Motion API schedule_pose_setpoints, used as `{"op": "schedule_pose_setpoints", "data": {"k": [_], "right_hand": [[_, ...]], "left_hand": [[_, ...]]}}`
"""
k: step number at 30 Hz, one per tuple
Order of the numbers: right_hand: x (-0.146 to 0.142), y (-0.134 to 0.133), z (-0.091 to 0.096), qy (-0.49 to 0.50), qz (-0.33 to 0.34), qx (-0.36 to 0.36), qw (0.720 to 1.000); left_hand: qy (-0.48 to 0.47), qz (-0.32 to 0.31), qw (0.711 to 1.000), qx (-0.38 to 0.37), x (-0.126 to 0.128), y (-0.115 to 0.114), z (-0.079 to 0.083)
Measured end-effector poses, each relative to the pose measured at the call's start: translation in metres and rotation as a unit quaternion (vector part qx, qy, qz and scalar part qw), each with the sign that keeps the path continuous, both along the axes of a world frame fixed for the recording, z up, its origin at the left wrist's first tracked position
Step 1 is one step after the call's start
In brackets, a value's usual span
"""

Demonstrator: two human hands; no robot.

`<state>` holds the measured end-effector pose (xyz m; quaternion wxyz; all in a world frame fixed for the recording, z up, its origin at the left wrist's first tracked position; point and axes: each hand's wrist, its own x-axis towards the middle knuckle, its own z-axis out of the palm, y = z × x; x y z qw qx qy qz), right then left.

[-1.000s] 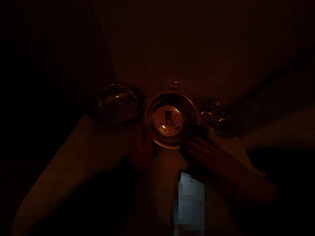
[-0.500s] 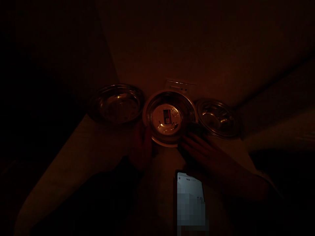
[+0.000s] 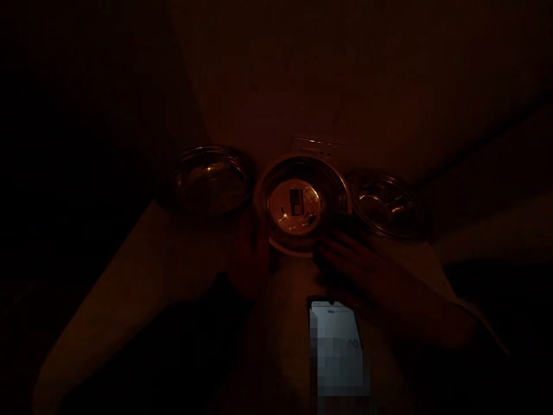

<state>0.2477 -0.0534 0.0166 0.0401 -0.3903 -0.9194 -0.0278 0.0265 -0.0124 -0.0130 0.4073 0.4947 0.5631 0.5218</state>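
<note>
The scene is very dark. A round metal bowl stands in the middle, with a small black-and-red rectangle on its inner base; whether that is a label or a loose box is unclear. My left hand is at the bowl's front left, thumb and fingers apart, close against the rim. At the front right lies my right hand, its fingers stretched toward the bowl. Something dark shows by those fingertips, too dim to make out. A lit phone lies between my forearms, its screen partly blurred out.
Another metal bowl stands to the left. On the right is a round metal dish with several compartments. Behind the middle bowl is a wall plate with sockets. The pale tabletop has its edge at the left.
The view has shifted slightly, so the middle bowl and the right dish appear a little further right. Both hands keep their places by the bowl.
</note>
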Motion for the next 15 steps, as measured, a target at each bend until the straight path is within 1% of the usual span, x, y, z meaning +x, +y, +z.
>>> {"op": "schedule_pose_setpoints", "data": {"k": [6, 8, 12, 15], "right_hand": [[-0.001, 0.013, 0.002, 0.028, 0.023, 0.051, 0.998], [-0.003, 0.017, 0.003, 0.044, 0.029, 0.061, 0.997], [-0.016, 0.022, 0.002, 0.072, 0.041, 0.057, 0.995], [-0.023, 0.023, 0.002, 0.085, 0.056, 0.053, 0.993]], "left_hand": [[0.010, 0.020, 0.999, 0.026, 0.001, 0.000, 0.002], [0.001, 0.011, 1.000, 0.016, 0.002, 0.000, 0.002], [-0.018, 0.002, 1.000, 0.009, 0.003, 0.000, 0.003], [-0.015, 0.006, 1.000, 0.014, 0.002, 0.001, 0.002]]}}
